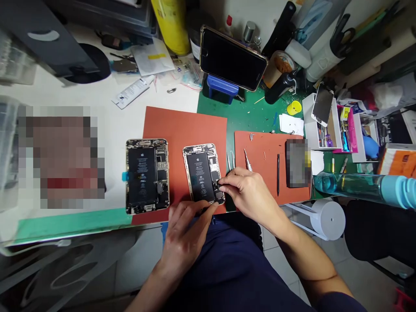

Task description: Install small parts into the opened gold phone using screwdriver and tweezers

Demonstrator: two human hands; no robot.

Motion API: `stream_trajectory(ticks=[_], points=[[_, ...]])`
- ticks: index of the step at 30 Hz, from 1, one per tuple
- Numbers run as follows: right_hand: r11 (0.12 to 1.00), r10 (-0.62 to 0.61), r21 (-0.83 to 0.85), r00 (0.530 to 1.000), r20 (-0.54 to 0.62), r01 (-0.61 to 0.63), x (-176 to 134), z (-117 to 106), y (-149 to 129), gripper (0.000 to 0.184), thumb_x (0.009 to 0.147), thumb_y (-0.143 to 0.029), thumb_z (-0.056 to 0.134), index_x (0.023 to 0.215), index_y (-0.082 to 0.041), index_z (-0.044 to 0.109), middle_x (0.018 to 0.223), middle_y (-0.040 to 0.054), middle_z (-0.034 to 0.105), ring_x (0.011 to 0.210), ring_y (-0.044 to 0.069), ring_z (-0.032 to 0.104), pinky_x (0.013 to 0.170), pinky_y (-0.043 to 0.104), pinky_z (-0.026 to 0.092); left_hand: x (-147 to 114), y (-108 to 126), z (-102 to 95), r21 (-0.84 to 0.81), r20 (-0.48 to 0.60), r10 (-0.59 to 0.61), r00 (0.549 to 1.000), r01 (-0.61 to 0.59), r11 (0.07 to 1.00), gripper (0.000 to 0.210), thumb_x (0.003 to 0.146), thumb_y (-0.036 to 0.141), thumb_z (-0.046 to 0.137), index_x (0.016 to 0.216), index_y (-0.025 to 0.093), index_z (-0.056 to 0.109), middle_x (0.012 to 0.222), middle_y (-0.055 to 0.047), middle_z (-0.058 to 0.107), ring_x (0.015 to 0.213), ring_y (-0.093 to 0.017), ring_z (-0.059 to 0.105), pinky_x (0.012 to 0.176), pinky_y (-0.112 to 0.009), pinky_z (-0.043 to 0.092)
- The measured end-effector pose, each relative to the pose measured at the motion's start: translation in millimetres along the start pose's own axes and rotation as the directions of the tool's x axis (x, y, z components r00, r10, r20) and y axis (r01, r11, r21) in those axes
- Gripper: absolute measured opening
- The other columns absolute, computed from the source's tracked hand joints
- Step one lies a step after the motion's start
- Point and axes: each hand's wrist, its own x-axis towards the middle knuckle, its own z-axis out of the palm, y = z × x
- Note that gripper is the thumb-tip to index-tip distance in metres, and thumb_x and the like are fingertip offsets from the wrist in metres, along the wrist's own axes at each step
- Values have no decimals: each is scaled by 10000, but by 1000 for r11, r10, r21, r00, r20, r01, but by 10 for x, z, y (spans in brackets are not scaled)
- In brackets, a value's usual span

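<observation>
An opened phone (199, 175) with its black battery and inner parts bare lies on the reddish-brown mat (186, 123). My left hand (184, 227) holds its near edge, fingers and thumb closed along the bottom rim. From the right, my right hand (251, 193) reaches over the phone's side, thumb and index finger pinched at the small parts beside the battery. Whatever sits between those fingertips is too small or hidden to name. To the left lies a second, larger opened phone (142, 175), its battery also showing and a blue tab at its left edge.
Tweezers (231, 160), a screwdriver (247, 159) and a black stick tool (278, 174) lie to the right. A phone on a blue stand (222, 89) rises behind. A water bottle (364, 184) lies at the right edge. A white tube (133, 92) is at the back left.
</observation>
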Motion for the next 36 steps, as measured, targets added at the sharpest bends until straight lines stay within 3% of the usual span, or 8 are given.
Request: stream_trajectory(ticks=[7, 11, 16, 19, 36], points=[[993, 95, 67, 994, -44, -92, -42, -3, -67, 344, 941, -27, 727, 1234, -204, 765, 1034, 43, 777, 888, 192, 725, 843, 340, 578, -38, -17, 10, 46, 40, 2, 999, -4, 999, 442, 938, -29, 728, 1332, 171, 721, 1114, -96, 711, 919, -206, 651, 879, -398, 474], [953, 256, 189, 962, -98, -235, -29, 43, -159, 221, 962, -91, 723, 1162, -182, 745, 919, 16, 788, 789, 173, 722, 765, 305, 558, -10, -8, -13, 46, 56, -1, 998, -1, 999, 437, 952, -24, 702, 1340, 177, 710, 1107, -87, 714, 913, -202, 652, 879, -389, 478], [918, 382, 169, 915, -128, -359, 2, 152, -257, 123, 939, -106, 708, 1012, -193, 753, 801, -2, 763, 697, 171, 695, 686, 289, 509, 17, 4, -34, 56, 74, -13, 997, 9, 998, 416, 966, -24, 685, 1320, 193, 696, 1104, -79, 722, 897, -194, 642, 900, -398, 479], [904, 409, 189, 904, -125, -383, 0, 204, -271, 135, 942, -98, 669, 917, -212, 737, 798, 1, 767, 686, 172, 700, 661, 282, 501, 15, 8, -33, 51, 73, -18, 997, 14, 999, 414, 973, -17, 689, 1325, 200, 686, 1099, -74, 721, 891, -189, 632, 914, -402, 475], [881, 439, 270, 883, -163, -388, -94, 306, -239, 117, 959, -139, 657, 992, -222, 733, 856, 32, 762, 699, 191, 717, 642, 284, 561, -11, 53, -41, 34, 92, -76, 993, 73, 997, 390, 985, -19, 681, 1322, 177, 701, 1115, -89, 731, 973, -210, 621, 924, -395, 465]])
